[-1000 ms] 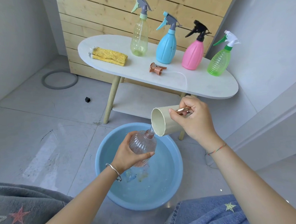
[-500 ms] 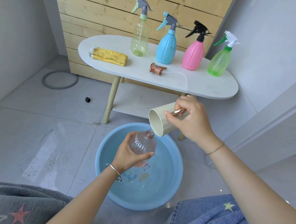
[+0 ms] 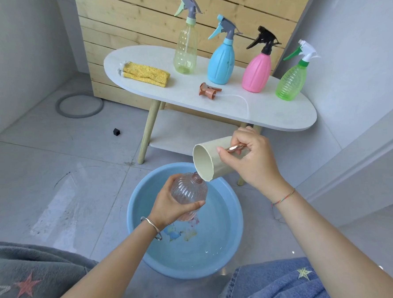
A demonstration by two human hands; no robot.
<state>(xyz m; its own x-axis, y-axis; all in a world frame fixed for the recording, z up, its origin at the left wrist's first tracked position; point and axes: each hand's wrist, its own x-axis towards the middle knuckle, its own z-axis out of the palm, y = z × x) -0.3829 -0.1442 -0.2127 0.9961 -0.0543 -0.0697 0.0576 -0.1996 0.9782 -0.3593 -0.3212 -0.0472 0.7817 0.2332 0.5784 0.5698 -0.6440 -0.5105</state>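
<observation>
As a person crouches over a blue basin (image 3: 230,218) on the tiled floor, denim-clad knees frame the bottom edge of the head view. The basin holds shallow water. Above it, the left grip (image 3: 171,208) is curled round the belly of a clear, pink-tinted bottle (image 3: 189,190), thumb across the front. The bottle is ribbed, round-bodied and uncapped. Its long axis stands nearly upright, with the threaded neck leaning up and to the right.

The lower lip of a cream cup (image 3: 204,163) sits right at that neck. The cup lies almost on its side, long axis near level, its open mouth facing left and toward the camera. The right grip (image 3: 251,162) is closed on it, thumb and fingers pinching the rose-gold handle (image 3: 233,147). Whether water is running from the lip cannot be made out.

Beyond the hands stands a white oval table (image 3: 269,114). A copper spray head (image 3: 208,91) with its thin tube lies loose near the front edge. Behind it, four capped spray bottles stand in a row: pale yellow (image 3: 186,52), blue (image 3: 221,64), pink (image 3: 256,73) and green (image 3: 291,80). A folded yellow cloth (image 3: 145,74) rests at the table's left end. On the floor to the left lie a grey ring (image 3: 61,111) and a small black cube (image 3: 116,132), well apart. A wooden slat wall (image 3: 137,19) closes the scene.
</observation>
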